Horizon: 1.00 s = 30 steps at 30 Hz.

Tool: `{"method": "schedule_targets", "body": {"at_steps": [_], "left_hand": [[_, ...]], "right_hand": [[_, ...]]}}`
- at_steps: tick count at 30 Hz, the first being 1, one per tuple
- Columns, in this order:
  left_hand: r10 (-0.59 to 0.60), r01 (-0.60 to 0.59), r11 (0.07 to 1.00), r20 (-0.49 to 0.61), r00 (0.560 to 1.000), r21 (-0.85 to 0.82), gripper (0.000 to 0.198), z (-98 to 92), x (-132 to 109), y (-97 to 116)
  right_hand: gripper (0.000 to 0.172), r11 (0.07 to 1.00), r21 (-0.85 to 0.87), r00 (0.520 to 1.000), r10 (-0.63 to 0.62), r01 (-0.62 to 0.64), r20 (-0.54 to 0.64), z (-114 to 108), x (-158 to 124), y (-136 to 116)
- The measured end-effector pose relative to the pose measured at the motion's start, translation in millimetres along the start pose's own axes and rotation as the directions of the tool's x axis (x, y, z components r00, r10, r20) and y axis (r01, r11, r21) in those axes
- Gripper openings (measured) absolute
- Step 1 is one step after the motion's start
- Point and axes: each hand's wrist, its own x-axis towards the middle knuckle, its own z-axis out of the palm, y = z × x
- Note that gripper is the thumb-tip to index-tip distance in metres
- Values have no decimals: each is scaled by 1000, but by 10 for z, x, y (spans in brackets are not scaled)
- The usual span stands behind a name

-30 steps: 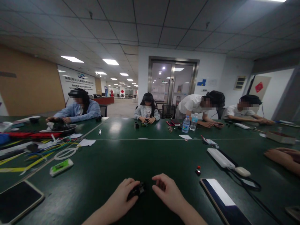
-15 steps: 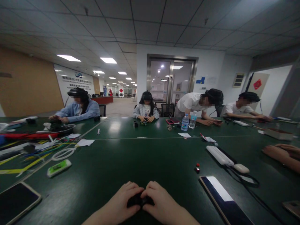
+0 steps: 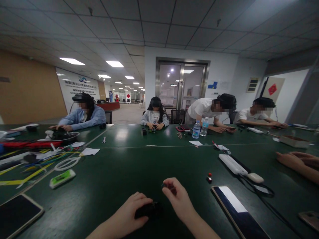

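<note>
My left hand (image 3: 132,212) is closed around a black object (image 3: 147,210) low in the middle of the view, over the green table (image 3: 119,176). The object's right end sticks out past my fingers; its details are too dark to make out. Up and to the right of it, my right hand (image 3: 178,199) pinches a small dark piece (image 3: 163,186) between thumb and fingertips. The two hands are apart, and the small piece does not touch the black object.
A phone (image 3: 239,212) lies right of my hands, with a small red-topped item (image 3: 209,178) and a white power strip (image 3: 233,164) beyond. Another phone (image 3: 18,212), a green-white item (image 3: 62,178) and cables are left. Another person's hands (image 3: 296,162) rest at right.
My right hand has moved up and right, away from the black object, with a small dark piece in its fingertips. My left hand has stayed on the black object.
</note>
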Motion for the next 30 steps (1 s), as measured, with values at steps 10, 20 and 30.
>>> {"method": "schedule_targets", "body": {"at_steps": [10, 20, 30], "left_hand": [[-6, 6, 1000, -1, 1000, -8, 44, -12, -14, 1], [21, -21, 1000, -27, 999, 1, 44, -10, -7, -24], [46, -46, 999, -17, 999, -16, 44, -72, -22, 17]], "right_hand": [[41, 879, 409, 927, 335, -244, -166, -88, 131, 275], [40, 812, 523, 904, 394, -258, -165, -78, 155, 298], [33, 653, 680, 857, 510, -335, -67, -93, 172, 357]]}}
